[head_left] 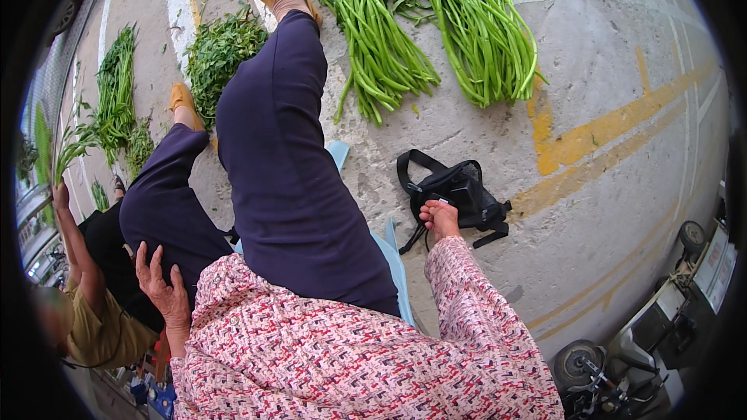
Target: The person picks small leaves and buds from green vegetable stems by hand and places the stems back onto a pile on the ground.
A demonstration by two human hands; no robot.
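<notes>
My left hand lies against my dark trouser leg with its fingers spread and nothing in them. On the right, my right hand is closed at the near side of a black bag with straps, which lies on the concrete. A small whitish bit shows at those fingertips; what they grip is too small to make out. Beyond my feet are two big bundles of long-stemmed leafy greens, laid side by side on the ground.
A leafy green heap lies between my feet. More bundled greens lie farther left. A person in a tan shirt at the left edge holds up green stalks. Light blue seat parts show beneath me. A wheeled vehicle stands lower right.
</notes>
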